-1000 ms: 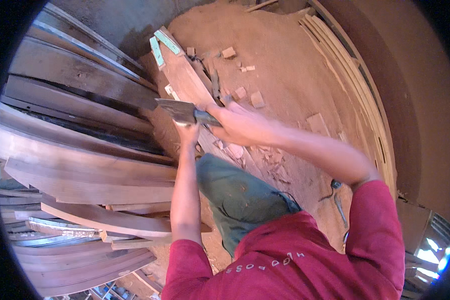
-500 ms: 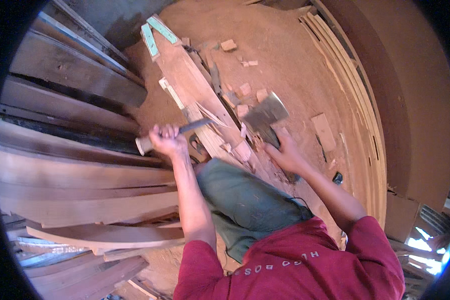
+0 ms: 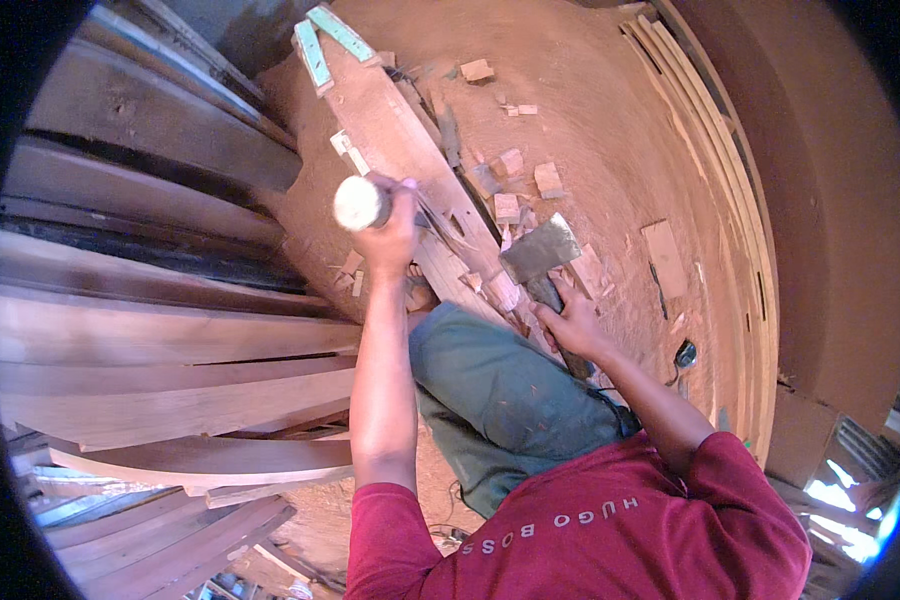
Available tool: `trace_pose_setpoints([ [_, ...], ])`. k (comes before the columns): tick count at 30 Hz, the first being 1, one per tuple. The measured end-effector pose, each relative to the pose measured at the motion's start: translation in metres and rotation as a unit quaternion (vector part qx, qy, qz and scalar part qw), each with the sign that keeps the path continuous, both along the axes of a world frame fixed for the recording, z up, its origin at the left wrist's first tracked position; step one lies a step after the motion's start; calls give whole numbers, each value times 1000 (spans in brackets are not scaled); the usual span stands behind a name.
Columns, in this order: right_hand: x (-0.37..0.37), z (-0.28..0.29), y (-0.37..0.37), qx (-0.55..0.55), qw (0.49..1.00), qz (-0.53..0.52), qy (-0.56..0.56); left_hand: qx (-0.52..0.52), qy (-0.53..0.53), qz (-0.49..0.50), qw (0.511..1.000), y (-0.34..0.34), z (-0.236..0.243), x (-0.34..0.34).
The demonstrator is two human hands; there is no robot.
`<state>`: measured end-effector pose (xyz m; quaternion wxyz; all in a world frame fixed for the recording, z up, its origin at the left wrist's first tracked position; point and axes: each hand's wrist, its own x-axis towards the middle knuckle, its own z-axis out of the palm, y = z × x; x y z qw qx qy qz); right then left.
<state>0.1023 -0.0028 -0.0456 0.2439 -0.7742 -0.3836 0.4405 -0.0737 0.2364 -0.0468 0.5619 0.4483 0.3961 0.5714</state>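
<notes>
My left hand [image 3: 392, 235] is wrapped round a chisel [image 3: 361, 204], whose pale, round handle end faces up. Below the fist, its blade is mostly hidden and points toward the wooden plank [image 3: 395, 135]. In my right hand [image 3: 576, 326] is the dark handle of a hatchet-like tool with a broad, flat grey head [image 3: 540, 250], held just right of the plank. Split slivers and a slot show in the plank's surface near the chisel. My left knee, in green trousers [image 3: 490, 365], is against the plank's near part.
Long boards [image 3: 170, 330] are stacked on the left. Pale wood strips [image 3: 715, 150] lean along the right. Offcut blocks [image 3: 548, 180] lie on the sawdust-covered floor right of the plank. Two mint-green pieces [image 3: 313, 58] rest at its far end. A small dark round object [image 3: 685, 353] lies at right.
My left hand has moved right and up over the plank, turning the chisel from nearly level to handle-end up. The hatchet-like tool has shifted slightly nearer to me.
</notes>
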Motion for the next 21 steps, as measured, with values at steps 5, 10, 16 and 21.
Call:
trace_pose_setpoints([
  [5, 7, 49, 13, -72, 995, -13, 63, 46, 67, -3, 997, -8, -8, 13],
  [10, 29, 93, 29, 179, 981, 64, -46, 81, 185, -2, 979, -25, -1, 38],
  [16, 21, 175, 81, 356, 917, 170, -55, 83, 68, 36, 994, -32, -38, 28],
  [21, 26, 191, 106, 141, 947, 281, -63, 88, 210, 23, 973, -30, -70, 11],
])
